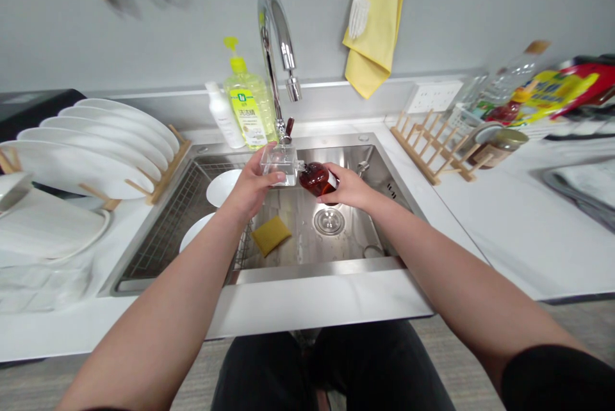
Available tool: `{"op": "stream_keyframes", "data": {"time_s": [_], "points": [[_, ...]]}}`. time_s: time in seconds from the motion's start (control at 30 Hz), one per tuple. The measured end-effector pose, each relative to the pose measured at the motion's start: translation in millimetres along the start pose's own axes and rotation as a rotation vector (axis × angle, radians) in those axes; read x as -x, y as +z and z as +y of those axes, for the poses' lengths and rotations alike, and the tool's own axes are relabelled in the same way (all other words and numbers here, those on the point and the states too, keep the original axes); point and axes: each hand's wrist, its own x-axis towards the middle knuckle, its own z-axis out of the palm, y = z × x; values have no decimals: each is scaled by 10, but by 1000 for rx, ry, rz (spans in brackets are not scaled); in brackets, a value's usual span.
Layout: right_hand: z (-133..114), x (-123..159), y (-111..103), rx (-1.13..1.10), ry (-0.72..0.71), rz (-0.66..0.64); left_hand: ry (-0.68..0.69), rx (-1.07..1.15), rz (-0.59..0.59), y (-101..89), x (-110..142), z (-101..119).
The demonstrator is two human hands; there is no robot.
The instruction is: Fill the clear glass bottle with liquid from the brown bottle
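Over the sink (307,272), my left hand (253,184) is closed round a clear, square-sided container (283,165). To its right, my right hand (346,185) grips a dark red-brown bottle (314,179) with a white label, tilted so its narrow end points left at the clear container. The two appear to meet or nearly meet at that end; I cannot tell whether they touch. Below them, a yellow sponge (271,235) lies on the sink bottom, left of the round drain (329,221). White plates (223,187) sit on the wire rack at the sink's left side, partly behind my left arm.
A chrome faucet (275,46) arches above the hands. Beside it stand a yellow-green soap bottle (250,104) and a white bottle (224,115). Plates fill a wooden rack (173,168) at left; another wooden rack (423,152) and jars are at right. A yellow cloth (377,33) hangs behind.
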Motion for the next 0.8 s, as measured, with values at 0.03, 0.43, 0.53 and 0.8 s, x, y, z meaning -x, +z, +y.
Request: {"op": "stream_keyframes", "data": {"time_s": [0.03,0.43,0.53,0.8], "points": [[3,0,-1,2,1,-1,0,1,0,2,2,3],[-5,9,-1,-18,30,-7,6,-14,10,-17,-16,-9],[-4,9,-3,-17,28,-9,11,-21,6,-28,-17,-11],[13,1,-2,-20,9,-12,16,-13,11,-23,-22,3]]}}
